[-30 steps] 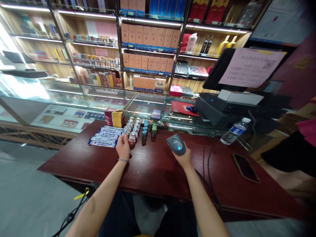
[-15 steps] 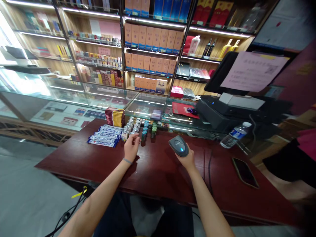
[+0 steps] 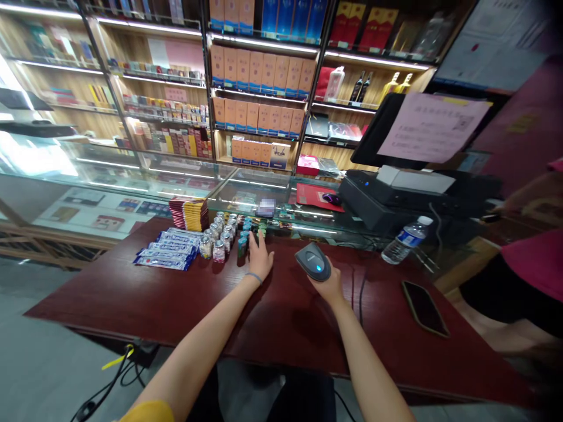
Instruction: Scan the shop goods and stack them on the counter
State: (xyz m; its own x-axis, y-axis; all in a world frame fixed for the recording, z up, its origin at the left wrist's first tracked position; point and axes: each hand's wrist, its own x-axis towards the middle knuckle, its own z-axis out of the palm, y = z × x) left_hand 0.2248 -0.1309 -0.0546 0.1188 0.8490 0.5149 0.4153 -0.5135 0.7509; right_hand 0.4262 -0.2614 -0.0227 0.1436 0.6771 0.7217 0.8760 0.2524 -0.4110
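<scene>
A dark grey barcode scanner (image 3: pixel 314 262) with a lit blue light is held in my right hand (image 3: pixel 329 285) above the table. My left hand (image 3: pixel 260 258) is at the row of green-lidded containers (image 3: pixel 263 225), its fingers extended and partly covering them; I cannot tell whether they touch. Just left of it stand small bottles with teal tops (image 3: pixel 243 242). Clear jars with silvery lids (image 3: pixel 219 251) fill the rows beyond those. Blue-and-white wrapped sticks (image 3: pixel 165 252) lie flat further left, in front of a stack of red and yellow packets (image 3: pixel 189 214).
The dark red table (image 3: pixel 281 316) borders a glass display counter (image 3: pixel 237 181). To the right are a phone (image 3: pixel 425 308), a water bottle (image 3: pixel 407 240), a cable (image 3: pixel 361 293) and a black machine with a screen (image 3: pixel 373 196). Another person in pink (image 3: pixel 534 264) is at the right edge.
My left hand has moved right, from beside the silvery-lidded jars to the green-lidded containers, and its fingers have straightened. My right hand still holds the scanner. The view has shifted slightly.
</scene>
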